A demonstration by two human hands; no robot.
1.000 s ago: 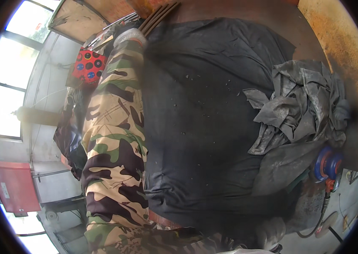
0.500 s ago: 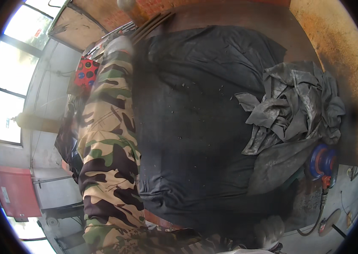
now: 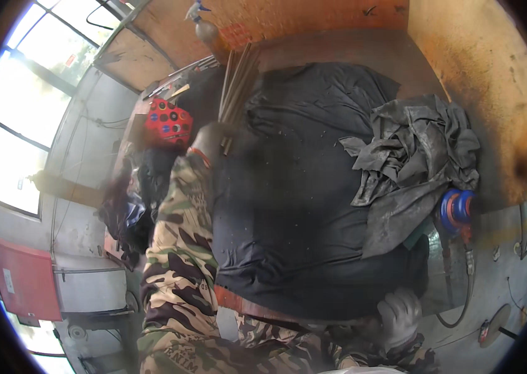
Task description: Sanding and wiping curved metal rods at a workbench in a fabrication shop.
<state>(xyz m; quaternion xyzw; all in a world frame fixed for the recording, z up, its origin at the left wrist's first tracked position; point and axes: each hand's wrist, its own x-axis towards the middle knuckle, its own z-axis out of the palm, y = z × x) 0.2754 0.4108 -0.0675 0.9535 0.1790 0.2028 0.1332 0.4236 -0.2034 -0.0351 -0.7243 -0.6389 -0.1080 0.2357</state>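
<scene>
While two orange boards (image 3: 494,81) edge our table (image 3: 394,55), one black cloth (image 3: 288,218) lies on it. Our left hand (image 3: 210,138) grips blurry sticks (image 3: 237,87) at the cloth's left; our right hand (image 3: 401,316) curls loosely in front.

Dark printed letters (image 3: 180,361) on brown-green camouflage fabric sleeve (image 3: 182,252). Red writing (image 3: 236,31), unreadable, plus dark tick mark (image 3: 369,10) on orange-brown board (image 3: 313,28). Pale label (image 3: 8,280), unreadable, on red rectangular box (image 3: 29,280).
</scene>
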